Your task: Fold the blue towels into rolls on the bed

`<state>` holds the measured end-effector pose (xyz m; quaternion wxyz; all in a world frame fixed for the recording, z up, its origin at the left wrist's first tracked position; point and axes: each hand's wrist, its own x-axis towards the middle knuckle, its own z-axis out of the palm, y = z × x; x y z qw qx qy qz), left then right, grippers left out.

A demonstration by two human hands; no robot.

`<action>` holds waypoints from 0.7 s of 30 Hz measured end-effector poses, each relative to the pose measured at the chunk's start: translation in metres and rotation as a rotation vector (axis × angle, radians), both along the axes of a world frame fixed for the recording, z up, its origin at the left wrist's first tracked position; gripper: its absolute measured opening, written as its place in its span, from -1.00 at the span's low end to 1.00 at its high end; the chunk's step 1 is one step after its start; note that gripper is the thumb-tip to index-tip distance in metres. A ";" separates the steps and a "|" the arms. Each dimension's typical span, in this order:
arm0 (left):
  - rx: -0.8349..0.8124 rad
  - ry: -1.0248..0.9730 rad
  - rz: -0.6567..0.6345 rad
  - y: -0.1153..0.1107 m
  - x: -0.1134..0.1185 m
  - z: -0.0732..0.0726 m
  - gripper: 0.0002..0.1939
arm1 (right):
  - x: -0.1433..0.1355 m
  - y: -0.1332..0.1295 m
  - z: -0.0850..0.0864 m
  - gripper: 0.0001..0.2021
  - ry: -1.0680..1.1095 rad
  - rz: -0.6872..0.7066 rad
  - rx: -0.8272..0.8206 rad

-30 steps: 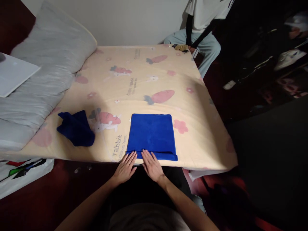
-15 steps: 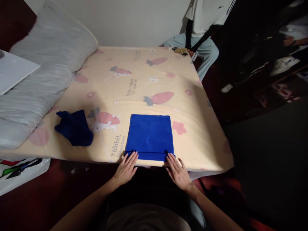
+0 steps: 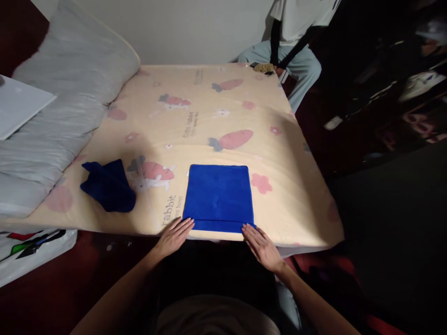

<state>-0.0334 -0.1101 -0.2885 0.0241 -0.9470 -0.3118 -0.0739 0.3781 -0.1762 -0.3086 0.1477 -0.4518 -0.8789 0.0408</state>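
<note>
A blue cloth (image 3: 219,193) lies flat near the front edge of the bed, with a narrow strip folded over along its near side. My left hand (image 3: 175,236) rests its extended fingers on the near left corner of that strip. On the near right corner lie the fingers of my right hand (image 3: 261,244), also stretched out. Neither hand grips the cloth. A second, crumpled dark blue cloth (image 3: 110,186) sits to the left on the bed.
The bed (image 3: 209,107) has a patterned yellow sheet. Grey bedding (image 3: 70,88) and a white board (image 3: 21,104) are at the left. A seated person (image 3: 296,51) is at the far right corner beside small items. A white bag (image 3: 38,256) lies at lower left.
My left hand has slid a little left and outward along the folded strip, towards the corner. My right hand has hardly moved. The view has shifted slightly.
</note>
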 end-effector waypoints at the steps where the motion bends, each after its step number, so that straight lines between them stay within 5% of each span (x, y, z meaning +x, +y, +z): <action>1: 0.002 -0.010 0.011 0.001 -0.005 0.000 -0.45 | 0.006 -0.001 0.000 -0.36 0.009 -0.009 -0.001; 8: -0.017 -0.032 0.108 0.005 -0.003 -0.005 -0.54 | 0.008 0.006 -0.003 -0.51 0.015 -0.096 0.004; 13: -0.145 -0.127 0.143 0.018 0.003 0.008 -0.58 | 0.007 0.018 0.002 -0.63 0.142 -0.131 -0.090; 21: -0.458 -0.364 0.506 0.058 0.014 0.012 -0.67 | 0.015 0.065 0.015 -0.71 0.405 -0.399 -0.367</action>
